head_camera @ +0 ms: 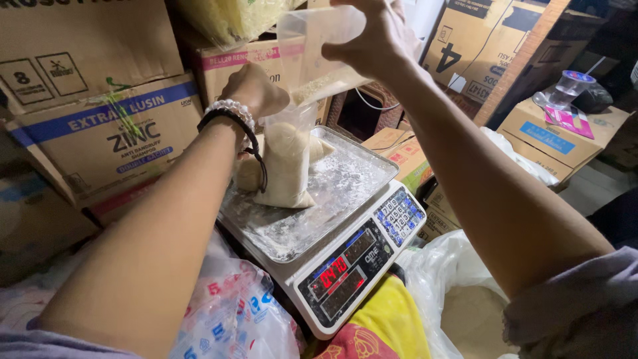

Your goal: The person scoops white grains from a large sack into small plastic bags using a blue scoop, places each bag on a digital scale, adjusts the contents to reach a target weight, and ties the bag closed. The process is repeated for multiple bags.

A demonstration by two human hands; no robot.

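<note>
A clear plastic bag point(287, 166) partly filled with pale flour stands on the steel tray point(345, 186) of a white digital scale point(345, 266). My left hand point(256, 86), with a bead bracelet and black band at the wrist, grips the bag's top edge. My right hand point(372, 40) is raised above it and tilts a clear plastic container point(319, 33), from which flour slides toward the bag's mouth. A second small lump of flour in plastic point(247, 174) lies on the tray behind the bag.
Stacked cardboard boxes point(100, 113) stand behind and to the left. A large open white sack of flour point(465, 312) sits at lower right. Printed plastic bags point(232, 319) lie at lower left. A plastic cup point(571, 83) rests on a box at far right.
</note>
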